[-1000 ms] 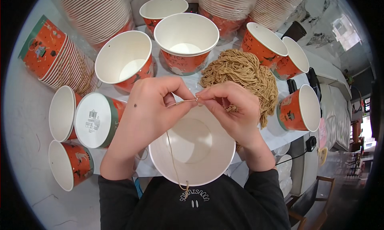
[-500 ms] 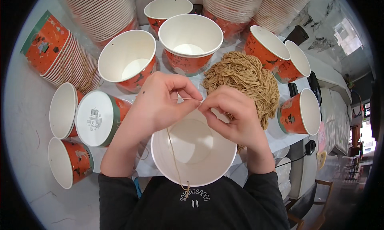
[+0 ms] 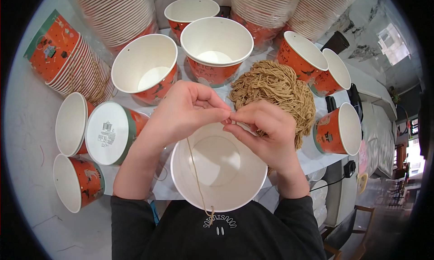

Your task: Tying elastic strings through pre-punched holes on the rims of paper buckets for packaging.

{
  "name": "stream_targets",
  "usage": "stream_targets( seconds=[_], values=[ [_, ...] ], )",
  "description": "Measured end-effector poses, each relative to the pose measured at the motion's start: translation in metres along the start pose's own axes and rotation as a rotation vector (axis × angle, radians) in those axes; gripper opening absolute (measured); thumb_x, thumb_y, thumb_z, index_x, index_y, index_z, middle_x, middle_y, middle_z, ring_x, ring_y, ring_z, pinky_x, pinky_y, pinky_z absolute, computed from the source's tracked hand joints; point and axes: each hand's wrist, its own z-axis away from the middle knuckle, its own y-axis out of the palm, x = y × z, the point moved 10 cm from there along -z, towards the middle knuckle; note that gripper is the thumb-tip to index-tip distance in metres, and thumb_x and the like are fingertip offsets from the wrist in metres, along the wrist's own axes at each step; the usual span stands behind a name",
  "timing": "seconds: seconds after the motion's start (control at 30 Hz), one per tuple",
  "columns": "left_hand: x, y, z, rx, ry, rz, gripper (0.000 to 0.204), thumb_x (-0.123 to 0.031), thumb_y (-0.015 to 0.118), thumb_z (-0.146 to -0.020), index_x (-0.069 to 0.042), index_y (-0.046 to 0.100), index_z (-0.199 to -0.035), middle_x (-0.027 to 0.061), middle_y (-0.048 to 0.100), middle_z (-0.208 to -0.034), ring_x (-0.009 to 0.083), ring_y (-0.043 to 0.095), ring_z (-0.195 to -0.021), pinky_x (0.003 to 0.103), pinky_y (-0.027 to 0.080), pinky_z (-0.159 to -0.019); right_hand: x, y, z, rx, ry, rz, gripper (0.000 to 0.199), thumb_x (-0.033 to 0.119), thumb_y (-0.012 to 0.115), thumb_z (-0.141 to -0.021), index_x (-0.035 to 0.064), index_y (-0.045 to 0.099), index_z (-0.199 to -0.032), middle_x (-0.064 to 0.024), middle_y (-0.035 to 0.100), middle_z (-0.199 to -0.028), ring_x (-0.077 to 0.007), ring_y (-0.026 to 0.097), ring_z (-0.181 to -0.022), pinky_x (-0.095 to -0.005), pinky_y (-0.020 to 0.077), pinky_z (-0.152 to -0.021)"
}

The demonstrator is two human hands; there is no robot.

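Observation:
A white-lined paper bucket (image 3: 219,192) stands open in front of my body, its near rim against my shirt. Tan string (image 3: 195,169) is looped through a hole at that rim and rises along the inside to my left hand (image 3: 190,108). That hand is pinched closed over the bucket's far side. Fingertip to fingertip with it, my right hand (image 3: 266,126) is also pinched closed on the string, though the tiny piece between the fingers is mostly hidden. Just beyond my right hand lies a big heap of tan string (image 3: 275,93).
Orange paper buckets ring the work: a nested pair (image 3: 217,47), one at left (image 3: 144,65), an overturned one (image 3: 107,132), and one at right (image 3: 339,129). Tall bucket stacks (image 3: 115,14) stand behind. A leaning stack (image 3: 81,63) is at far left.
My fingertips have come together, and the thin loop that showed between them is now mostly hidden. My right hand has shifted slightly toward me. The bucket stays in place.

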Motion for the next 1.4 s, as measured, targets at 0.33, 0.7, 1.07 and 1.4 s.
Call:
stream_targets(
  seconds=[0.33, 0.7, 1.07, 1.4],
  values=[
    [0.005, 0.002, 0.000, -0.010, -0.014, 0.046, 0.014, -0.007, 0.075, -0.090, 0.005, 0.074, -0.096, 0.0083, 0.076, -0.089, 0.0094, 0.071, -0.080, 0.022, 0.056, -0.072, 0.009, 0.002, 0.002, -0.012, -0.011, 0.127, 0.020, 0.008, 0.087, -0.074, 0.0070, 0.073, -0.088, -0.0047, 0.069, -0.081, -0.0223, 0.068, -0.067, -0.0327, 0.0537, -0.058],
    [-0.003, 0.008, 0.003, 0.071, 0.026, -0.059, 0.008, -0.004, 0.071, -0.093, 0.002, 0.068, -0.098, 0.0052, 0.074, -0.099, 0.0046, 0.069, -0.082, 0.019, 0.054, -0.073, 0.005, 0.003, 0.002, -0.010, 0.045, 0.082, 0.021, -0.002, 0.080, -0.074, 0.0062, 0.068, -0.088, -0.0038, 0.067, -0.083, -0.0184, 0.065, -0.062, -0.0299, 0.0508, -0.055],
    [-0.007, 0.016, 0.002, 0.132, 0.107, 0.027, 0.008, -0.003, 0.068, -0.094, 0.001, 0.068, -0.101, -0.0014, 0.069, -0.096, -0.0037, 0.058, -0.073, 0.013, 0.043, -0.062, 0.010, 0.002, 0.001, -0.016, -0.042, 0.084, 0.022, -0.002, 0.079, -0.073, 0.0068, 0.067, -0.088, -0.0042, 0.066, -0.084, -0.0193, 0.065, -0.064, -0.0304, 0.0501, -0.055],
    [0.000, 0.017, 0.001, 0.159, -0.008, 0.009, 0.009, -0.001, 0.069, -0.092, 0.001, 0.069, -0.101, -0.0031, 0.069, -0.090, -0.0015, 0.062, -0.077, 0.016, 0.047, -0.064, 0.007, 0.001, 0.001, 0.022, -0.029, 0.015, 0.023, -0.012, 0.075, -0.074, 0.0013, 0.069, -0.092, -0.0067, 0.067, -0.089, -0.0130, 0.062, -0.067, -0.0243, 0.0502, -0.055]
  ],
)
